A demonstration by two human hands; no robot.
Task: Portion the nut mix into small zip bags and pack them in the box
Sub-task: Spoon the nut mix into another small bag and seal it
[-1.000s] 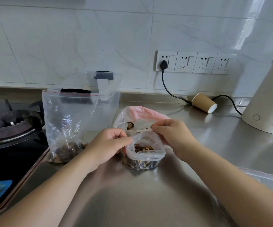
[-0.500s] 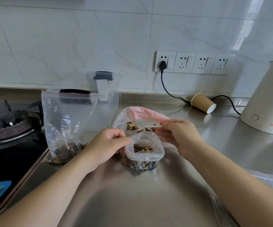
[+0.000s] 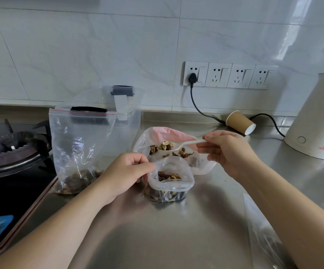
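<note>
Holding a white plastic spoon (image 3: 178,145) by its handle, the right hand (image 3: 228,152) sits right of the frame's centre, fingers pinched on the handle's end. The spoon's bowl carries a heap of nut mix and hangs over the open mouth of a pink-tinted bag (image 3: 168,136) that lies on the steel counter (image 3: 176,230) just behind the centre, with more nuts and raisins showing inside it.

The left hand (image 3: 126,171) is curled at the left rim of a small zip bag (image 3: 169,183), thumb and fingers pinching the plastic so the mouth stays wide. That small bag stands on the counter at the middle of the frame, just in front of the pink-tinted bag and touching it, partly filled with nuts. The two hands are apart, one on each side of the small bag.

Left of centre, a larger zip bag (image 3: 81,148) with a red seal line stands upright, a layer of nut mix at its bottom. Directly behind it is a clear box (image 3: 130,113) with dark latches.

At the far left lies a gas hob (image 3: 11,150). Upper right of centre, a paper cup (image 3: 239,123) lies on its side near a black cable, and a white kettle (image 3: 316,121) stands at the right edge. A loose clear bag (image 3: 262,230) lies at the lower right.
</note>
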